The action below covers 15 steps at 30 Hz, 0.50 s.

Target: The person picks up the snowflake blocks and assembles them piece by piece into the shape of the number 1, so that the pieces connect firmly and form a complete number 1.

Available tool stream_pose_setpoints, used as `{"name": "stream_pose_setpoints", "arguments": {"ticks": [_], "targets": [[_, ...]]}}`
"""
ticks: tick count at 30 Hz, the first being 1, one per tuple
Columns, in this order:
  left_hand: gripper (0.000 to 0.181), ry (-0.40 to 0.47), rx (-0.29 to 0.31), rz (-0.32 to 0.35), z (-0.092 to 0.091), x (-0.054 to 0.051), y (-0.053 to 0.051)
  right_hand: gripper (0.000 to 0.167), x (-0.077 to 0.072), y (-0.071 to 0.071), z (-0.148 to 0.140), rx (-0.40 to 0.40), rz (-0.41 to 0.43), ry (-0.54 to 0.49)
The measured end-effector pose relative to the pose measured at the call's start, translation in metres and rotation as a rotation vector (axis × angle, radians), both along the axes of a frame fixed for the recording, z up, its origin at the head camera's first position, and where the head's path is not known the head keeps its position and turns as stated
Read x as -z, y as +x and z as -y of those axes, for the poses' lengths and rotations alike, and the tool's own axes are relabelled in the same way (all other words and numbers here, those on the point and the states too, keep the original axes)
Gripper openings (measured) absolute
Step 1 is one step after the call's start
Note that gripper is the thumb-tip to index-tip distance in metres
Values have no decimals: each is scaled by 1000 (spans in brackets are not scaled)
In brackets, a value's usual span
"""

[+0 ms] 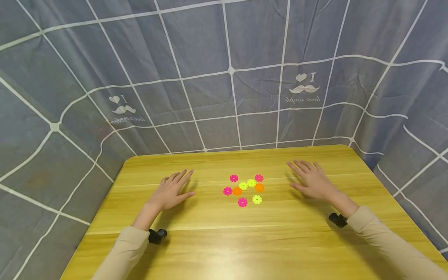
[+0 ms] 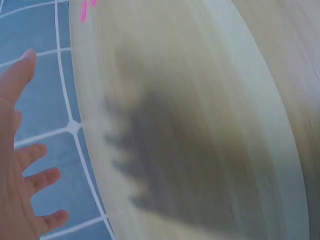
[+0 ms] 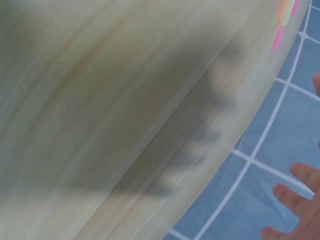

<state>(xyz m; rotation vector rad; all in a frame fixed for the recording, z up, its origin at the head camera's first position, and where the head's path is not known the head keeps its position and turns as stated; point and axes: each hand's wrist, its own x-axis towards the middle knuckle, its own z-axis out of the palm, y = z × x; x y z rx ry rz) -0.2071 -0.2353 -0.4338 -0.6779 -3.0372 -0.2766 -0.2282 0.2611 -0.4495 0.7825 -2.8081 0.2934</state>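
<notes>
Several flat, notched plastic discs lie in a loose cluster at the middle of the table. Among them are a pink disc (image 1: 242, 202), an orange disc (image 1: 237, 191) and a yellow-green disc (image 1: 257, 199). Left of the cluster, my left hand (image 1: 170, 191) hovers over the wood with its fingers spread. On the other side, my right hand (image 1: 314, 181) hovers likewise, fingers extended. Neither hand holds anything. Both wrist views show the hands' shadows on the tabletop, and a few discs, cut off at the top edge.
The yellow wooden table (image 1: 224, 241) ends at a grey curtain (image 1: 203, 97) with white grid lines, which surrounds it at the back and sides. A black wrist camera (image 1: 157, 236) sits on the left wrist, another black camera (image 1: 338, 220) on the right.
</notes>
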Motion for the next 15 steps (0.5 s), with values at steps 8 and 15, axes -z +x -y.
{"name": "stream_pose_setpoints", "arguments": {"ticks": [8, 15], "targets": [[70, 23, -4, 16, -23, -2, 1, 67, -2, 7, 21, -31, 16, -32], [62, 61, -1, 10, -49, 6, 0, 58, 2, 10, 44, -41, 50, -76]]}}
